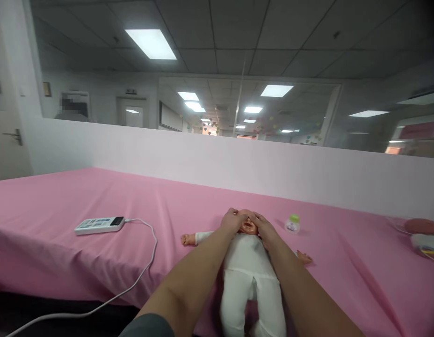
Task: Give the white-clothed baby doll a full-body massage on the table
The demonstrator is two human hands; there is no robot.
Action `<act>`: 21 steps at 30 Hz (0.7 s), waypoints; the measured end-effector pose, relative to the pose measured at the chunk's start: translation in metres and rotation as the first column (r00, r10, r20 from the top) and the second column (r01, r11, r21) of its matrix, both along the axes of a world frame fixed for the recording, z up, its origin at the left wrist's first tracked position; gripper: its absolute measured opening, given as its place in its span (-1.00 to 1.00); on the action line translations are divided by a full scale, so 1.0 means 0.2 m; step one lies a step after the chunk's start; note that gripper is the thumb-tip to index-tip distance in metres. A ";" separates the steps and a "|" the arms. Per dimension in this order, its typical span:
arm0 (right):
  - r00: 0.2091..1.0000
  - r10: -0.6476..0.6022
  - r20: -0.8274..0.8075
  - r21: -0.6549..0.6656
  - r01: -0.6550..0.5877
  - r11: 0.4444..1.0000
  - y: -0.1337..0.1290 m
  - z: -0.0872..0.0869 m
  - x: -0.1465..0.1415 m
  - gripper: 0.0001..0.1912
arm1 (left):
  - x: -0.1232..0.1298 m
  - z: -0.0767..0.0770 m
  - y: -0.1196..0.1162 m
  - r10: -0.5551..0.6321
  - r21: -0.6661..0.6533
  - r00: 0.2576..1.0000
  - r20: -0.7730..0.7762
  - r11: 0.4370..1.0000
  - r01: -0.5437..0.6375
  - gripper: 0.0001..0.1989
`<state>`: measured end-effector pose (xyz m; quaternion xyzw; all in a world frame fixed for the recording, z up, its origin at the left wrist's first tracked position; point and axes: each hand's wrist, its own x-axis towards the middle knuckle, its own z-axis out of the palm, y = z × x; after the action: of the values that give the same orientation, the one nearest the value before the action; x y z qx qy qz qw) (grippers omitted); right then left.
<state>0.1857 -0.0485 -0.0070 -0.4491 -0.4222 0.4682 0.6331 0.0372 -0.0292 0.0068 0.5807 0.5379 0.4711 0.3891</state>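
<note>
A baby doll (250, 255) in a white suit lies on its back on the pink-covered table, its legs toward me and its arms spread out. My left hand (234, 220) is at the left side of the doll's head, with fingers curled round it and the thumb over the brow. On the other side my right hand (264, 225) holds the head in the same way. Both hands hide the doll's eyes and cheeks; its mouth and chin show between them. The small bottle (292, 224) with a green cap stands upright to the right of my right hand, apart from it.
A white power strip (99, 225) lies on the pink cloth (129, 252) at the left, its cord (153, 252) trailing over the front edge. Partly visible items (425, 241) lie at the far right. Behind the table rises a white wall (203, 157) with a large window.
</note>
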 end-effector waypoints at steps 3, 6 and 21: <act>0.997 0.010 -0.076 -0.043 -0.013 0.999 0.00 -0.01 0.01 -0.37 | 0.00 -0.03 0.00 0.003 -0.022 0.997 0.081 1.000 -0.001 -0.46; 0.994 0.005 -0.107 -0.046 -0.010 0.999 -0.01 -0.01 0.02 -0.41 | 0.01 -0.05 0.02 -0.003 0.009 0.985 0.173 1.000 0.001 -0.53; 0.972 0.049 -0.230 0.055 -0.037 0.998 0.01 -0.03 0.02 -0.45 | -0.01 -0.05 0.07 -0.047 0.082 0.972 0.229 0.996 0.028 -0.67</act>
<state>0.1895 -0.0463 -0.0132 -0.3662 -0.3667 0.5202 0.6788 0.0356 -0.0159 -0.0032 0.5469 0.4593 0.5485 0.4349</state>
